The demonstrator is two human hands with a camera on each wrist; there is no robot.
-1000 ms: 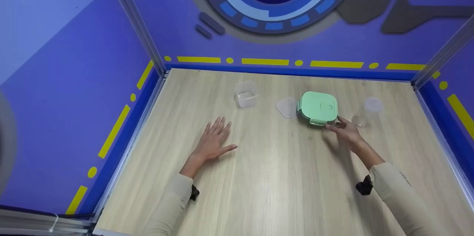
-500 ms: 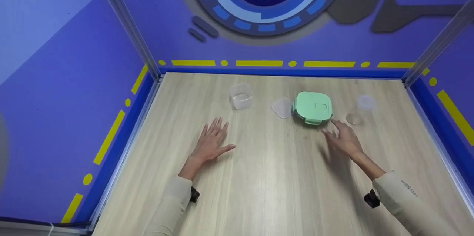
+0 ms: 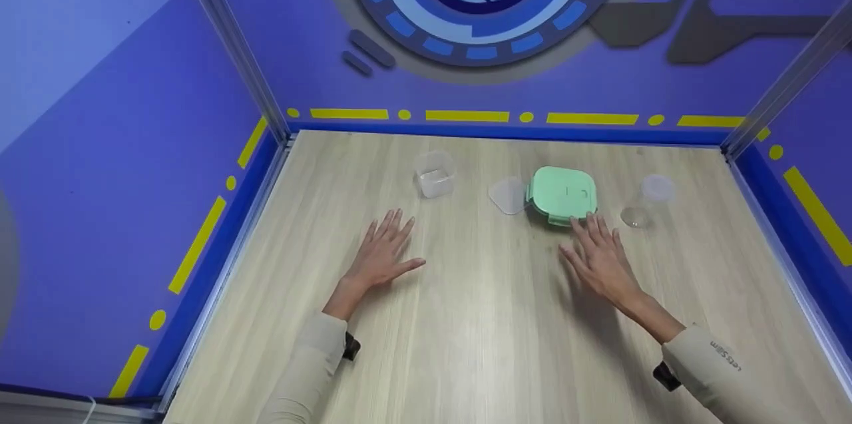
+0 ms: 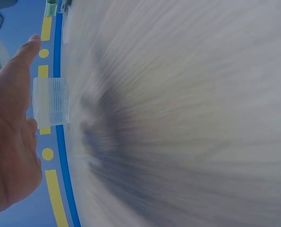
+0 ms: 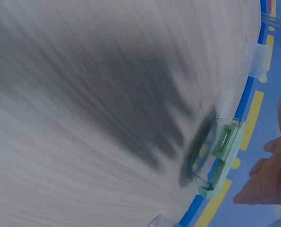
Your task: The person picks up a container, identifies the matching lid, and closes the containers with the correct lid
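Observation:
My left hand (image 3: 379, 256) hovers over the table with its fingers spread and nothing held. Beyond its fingertips stands a clear square plastic container (image 3: 436, 176) without a lid. My right hand (image 3: 604, 263) is spread too, its fingertips overlapping the front edge of a food container (image 3: 564, 194) with a mint-green clip lid in the head view. Clear sides and a green side clip (image 5: 224, 142) of that container show in the right wrist view. A translucent flat lid (image 3: 508, 196) lies just left of the green-lidded container.
A clear jar (image 3: 649, 203) with a whitish lid stands at the right of the wooden table (image 3: 466, 317). Blue panels (image 3: 466, 91) on metal posts (image 3: 229, 38) wall in the back and sides.
My right hand has let go of the green-lidded container's front right corner, drawn back, and turned palm down with fingers spread. The left hand stays as it was.

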